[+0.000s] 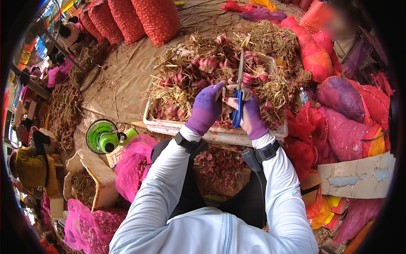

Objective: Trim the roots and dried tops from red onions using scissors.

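Note:
Both my hands wear purple gloves and meet over a white crate (pixel 195 130) heaped with red shallots (pixel 208 64) and their dry, straw-coloured stalks (pixel 179 99). My right hand (pixel 253 113) grips scissors (pixel 237 111) with blue handles, and their long metal blades point away from me over the heap. Close beside it on the left, my left hand (pixel 207 108) is closed, fingertips pinched near the base of the blades. Whatever lies between those fingertips is too small to make out. Loose shallots (pixel 222 165) lie below the crate, between my legs.
Full red mesh sacks (pixel 156 19) stand at the far left; more sacks (pixel 344 131) crowd the right. Pink mesh bags (pixel 135 163), a green fan (pixel 101 136) and a cardboard box (pixel 101 186) are at my left. A bottle (pixel 303 96) stands right of the crate. People sit farther left.

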Tool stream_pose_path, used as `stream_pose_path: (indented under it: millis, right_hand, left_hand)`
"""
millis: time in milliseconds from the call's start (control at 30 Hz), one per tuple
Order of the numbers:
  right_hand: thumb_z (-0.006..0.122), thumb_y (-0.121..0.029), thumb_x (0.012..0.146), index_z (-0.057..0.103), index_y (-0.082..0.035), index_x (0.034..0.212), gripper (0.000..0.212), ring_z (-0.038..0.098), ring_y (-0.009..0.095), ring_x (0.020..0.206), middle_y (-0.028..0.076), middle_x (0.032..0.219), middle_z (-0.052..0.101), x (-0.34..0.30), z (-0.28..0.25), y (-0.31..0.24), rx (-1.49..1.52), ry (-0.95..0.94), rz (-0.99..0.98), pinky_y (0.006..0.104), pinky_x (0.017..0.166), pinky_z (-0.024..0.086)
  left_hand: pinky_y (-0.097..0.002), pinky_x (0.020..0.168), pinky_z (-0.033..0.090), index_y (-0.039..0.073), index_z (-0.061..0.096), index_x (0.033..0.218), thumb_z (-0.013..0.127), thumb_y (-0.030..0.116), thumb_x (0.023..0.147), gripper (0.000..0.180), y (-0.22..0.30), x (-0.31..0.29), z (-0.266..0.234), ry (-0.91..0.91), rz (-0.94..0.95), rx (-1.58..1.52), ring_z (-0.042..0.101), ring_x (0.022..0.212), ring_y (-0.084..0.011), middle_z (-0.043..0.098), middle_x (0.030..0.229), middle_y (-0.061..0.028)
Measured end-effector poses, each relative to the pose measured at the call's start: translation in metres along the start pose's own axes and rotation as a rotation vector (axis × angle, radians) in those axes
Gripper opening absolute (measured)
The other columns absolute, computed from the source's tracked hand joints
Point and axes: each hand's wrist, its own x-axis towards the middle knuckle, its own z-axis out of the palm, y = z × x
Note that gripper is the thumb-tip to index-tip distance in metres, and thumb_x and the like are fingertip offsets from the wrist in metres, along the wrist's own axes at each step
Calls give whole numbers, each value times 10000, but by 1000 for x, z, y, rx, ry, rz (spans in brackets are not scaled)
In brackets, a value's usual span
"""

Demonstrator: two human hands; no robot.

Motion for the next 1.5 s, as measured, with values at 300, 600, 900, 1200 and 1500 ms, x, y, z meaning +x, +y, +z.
stream_pose_path:
  millis: [300,600,900,1200,1500]
  right_hand:
    - [651,-72,821,521,-63,1077,287,584,110,663,67,866,652,30,-39,-11,-718,298,-469,225,548,463]
    - [705,-87,788,528,-44,1044,314,591,76,792,8,895,643,26,-9,22,-443,31,-302,215,709,470]
    - [656,48,735,520,-64,1137,438,587,81,817,-3,928,619,20,-9,11,-374,116,-155,218,711,481]
    - [611,78,769,527,-87,1134,409,552,49,795,-27,947,586,21,-8,19,-261,133,-124,195,660,473]
    - [614,65,786,555,-96,1097,355,546,49,692,-47,863,557,21,-14,16,-231,124,-83,184,604,459]
  left_hand:
    - [-211,629,488,62,462,1316,563,149,913,424,-13,-3,-4,-137,-515,-1171,575,685,-68,643,929,-9]
    - [-201,550,449,20,602,1100,498,219,967,261,-12,-8,23,56,-537,-911,544,647,-54,602,757,26]
    - [-229,677,500,38,586,1118,538,170,940,227,-27,-6,8,36,-412,-1036,592,770,-80,640,932,-17]
    - [-224,686,499,-4,512,1179,600,46,882,314,-11,-2,14,39,-479,-1301,619,854,-103,629,979,-32]
    - [-236,678,510,11,515,1147,586,73,892,272,-18,0,-4,-179,-628,-1137,632,831,-119,620,910,-15]
